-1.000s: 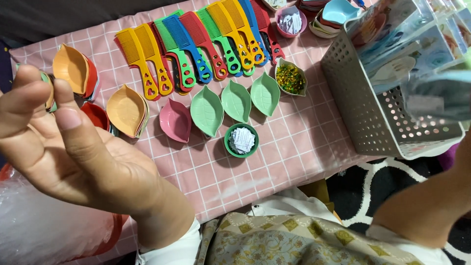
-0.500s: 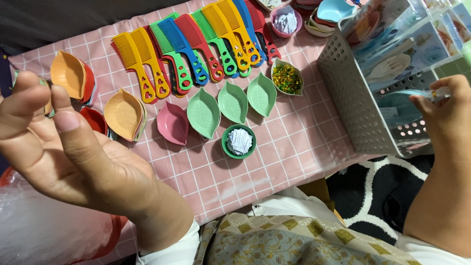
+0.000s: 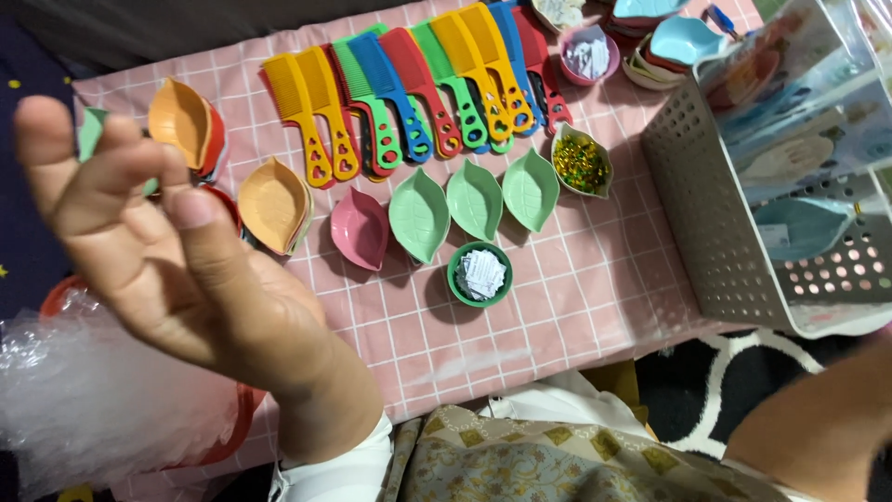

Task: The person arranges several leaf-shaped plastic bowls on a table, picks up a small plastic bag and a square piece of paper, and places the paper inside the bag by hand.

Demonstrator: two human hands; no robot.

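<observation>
1. Left hand [image 3: 158, 251] was raised close to the head camera, palm toward the viewer, fingers [image 3: 111, 177] loosely spread and slightly curled. A small green piece [image 3: 90, 130] showed behind the fingertips; whether the hand pinched it or it lay beyond, I could not tell.
2. Only the right forearm [image 3: 818, 428] showed, at the lower right edge. The right hand itself was out of frame, so its grip went unrecorded.
3. Pink checked tablecloth [image 3: 576, 288] covered the table.
4. A row of plastic combs [image 3: 418, 88] lay along the far side, overlapping, handles toward the person: yellow, green, red, blue, then more green, yellow, blue and red.
5. In front of the combs lay three green leaf-shaped dishes [image 3: 474, 195] side by side, with a pink leaf dish [image 3: 360, 228] just to their left.
6. A further leaf dish [image 3: 581, 163] to the right held small yellow and green beads.
7. A round green cup [image 3: 479, 274] just in front of the green dishes held folded white paper slips.
8. Orange leaf dishes [image 3: 274, 204] and [image 3: 181, 121] were stacked at left, nearest the raised hand, with red ones beneath.
9. A pale perforated basket [image 3: 715, 223] stood at right, holding packaged items in clear wrap.
10. Crumpled clear plastic [image 3: 102, 400] sat at lower left, over a red rim.
</observation>
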